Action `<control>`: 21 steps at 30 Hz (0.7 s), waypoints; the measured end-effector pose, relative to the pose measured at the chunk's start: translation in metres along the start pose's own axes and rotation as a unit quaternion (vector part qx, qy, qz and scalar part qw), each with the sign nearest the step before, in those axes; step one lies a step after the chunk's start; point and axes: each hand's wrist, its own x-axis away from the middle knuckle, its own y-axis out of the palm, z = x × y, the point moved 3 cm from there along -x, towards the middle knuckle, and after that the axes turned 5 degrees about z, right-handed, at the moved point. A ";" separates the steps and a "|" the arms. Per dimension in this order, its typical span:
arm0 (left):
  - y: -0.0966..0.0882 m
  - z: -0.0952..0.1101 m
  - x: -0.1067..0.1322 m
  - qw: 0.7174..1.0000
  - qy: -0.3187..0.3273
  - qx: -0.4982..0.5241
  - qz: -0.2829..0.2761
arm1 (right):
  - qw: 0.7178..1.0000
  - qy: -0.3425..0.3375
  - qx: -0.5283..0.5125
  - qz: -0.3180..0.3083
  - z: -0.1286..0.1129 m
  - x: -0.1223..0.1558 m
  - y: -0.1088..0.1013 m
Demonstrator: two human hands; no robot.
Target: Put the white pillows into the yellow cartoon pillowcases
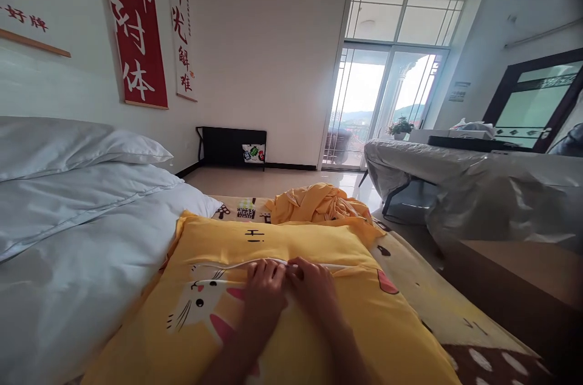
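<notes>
A plump yellow pillow in a pillowcase (pixel 364 312) with a printed white cat and the word "Hi" lies in front of me. A white zipper (pixel 223 265) runs across its upper face. My left hand (pixel 266 282) is closed on the fabric along the zipper, near the middle. Right beside it, my right hand (pixel 314 282) pinches the zipper line with curled fingers. Any zipper pull is hidden by the fingertips. Behind the pillow lies a crumpled heap of yellow cloth (pixel 323 203).
White pillows (pixel 91 203) are piled at the left. Under the yellow pillow is a patterned blanket (pixel 437 288). A cardboard box (pixel 523 269) and a plastic-covered table (pixel 410 157) stand at the right. A black folded panel (pixel 223 145) leans against the far wall.
</notes>
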 end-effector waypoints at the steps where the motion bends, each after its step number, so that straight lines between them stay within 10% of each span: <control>1: 0.000 0.000 0.001 1.000 -0.003 0.000 -0.004 | 1.000 0.001 -0.001 0.005 0.002 0.000 0.001; 8: 0.006 -0.004 0.002 0.996 -0.041 0.041 -0.061 | 0.998 -0.042 0.045 0.007 -0.002 0.000 0.006; 21: -0.003 0.001 0.003 0.997 -0.042 0.057 0.005 | 0.991 -0.109 0.081 -0.001 -0.001 -0.002 0.004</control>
